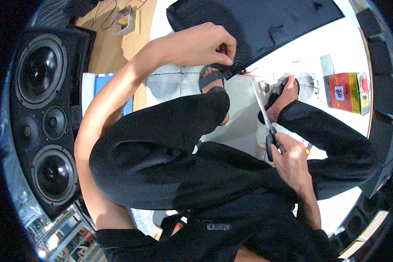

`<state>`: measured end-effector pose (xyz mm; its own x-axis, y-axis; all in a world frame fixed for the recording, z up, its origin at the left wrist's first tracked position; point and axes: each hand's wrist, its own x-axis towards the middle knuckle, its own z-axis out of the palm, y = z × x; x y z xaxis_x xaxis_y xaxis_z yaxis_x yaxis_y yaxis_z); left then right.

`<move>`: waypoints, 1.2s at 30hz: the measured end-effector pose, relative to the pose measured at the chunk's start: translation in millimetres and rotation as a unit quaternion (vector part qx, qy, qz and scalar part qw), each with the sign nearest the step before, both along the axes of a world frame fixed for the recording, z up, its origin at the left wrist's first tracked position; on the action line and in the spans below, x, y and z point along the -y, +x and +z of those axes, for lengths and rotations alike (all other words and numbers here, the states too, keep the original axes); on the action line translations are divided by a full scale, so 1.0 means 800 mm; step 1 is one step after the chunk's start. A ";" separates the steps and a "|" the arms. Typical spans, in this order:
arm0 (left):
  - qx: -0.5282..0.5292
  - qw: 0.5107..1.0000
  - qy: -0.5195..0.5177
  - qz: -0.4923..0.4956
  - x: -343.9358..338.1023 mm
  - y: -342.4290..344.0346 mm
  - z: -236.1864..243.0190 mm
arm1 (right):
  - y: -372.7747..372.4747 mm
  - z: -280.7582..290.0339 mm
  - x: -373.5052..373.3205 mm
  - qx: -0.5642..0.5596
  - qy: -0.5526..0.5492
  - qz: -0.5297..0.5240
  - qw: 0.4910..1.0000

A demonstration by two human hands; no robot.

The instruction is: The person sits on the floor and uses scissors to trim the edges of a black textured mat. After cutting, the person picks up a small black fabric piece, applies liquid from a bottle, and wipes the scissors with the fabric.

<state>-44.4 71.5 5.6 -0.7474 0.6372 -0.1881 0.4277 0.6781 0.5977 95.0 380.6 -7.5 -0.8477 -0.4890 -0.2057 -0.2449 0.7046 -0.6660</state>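
A dark mesh cloth (266, 30) spreads across the floor at the far side, with several loose black scraps on it. My left hand (205, 46) reaches over its near left edge, thumb and fingers closed in a pinch on the cloth near the corner. In my right hand (290, 159) is a pair of scissors (263, 105) with black handles. Its blades look nearly closed and point away from me toward the cloth's near corner, apart from it.
Tall black loudspeakers (43, 118) stand at the left. A red and yellow can (347, 92) is on the white floor at the right. A clear plastic box (124, 21) sits at the upper left. My sandalled feet flank the scissors' tips.
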 end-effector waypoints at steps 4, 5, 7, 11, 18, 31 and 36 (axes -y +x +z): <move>-0.011 1.000 -0.004 0.006 -0.001 0.000 -0.008 | 0.008 -0.002 0.004 0.026 0.020 0.034 0.999; -0.009 1.000 -0.008 0.010 0.000 0.001 -0.009 | 0.007 0.000 0.008 0.029 0.024 0.039 0.999; -0.014 1.000 0.011 0.011 0.004 0.004 -0.014 | 0.003 0.003 0.015 0.034 0.027 0.052 0.998; -0.005 1.000 0.010 0.011 0.002 0.004 -0.014 | 0.001 0.010 0.029 0.053 0.025 0.046 0.997; -0.028 0.999 0.030 0.011 0.005 0.005 -0.019 | -0.004 0.007 0.046 0.060 -0.004 0.020 0.998; -0.011 0.999 0.029 0.015 0.003 0.006 -0.015 | 0.003 -0.002 0.043 0.066 0.010 0.038 0.997; -0.021 0.999 0.039 0.011 0.006 0.005 -0.018 | 0.002 0.002 0.040 0.065 0.002 0.038 0.997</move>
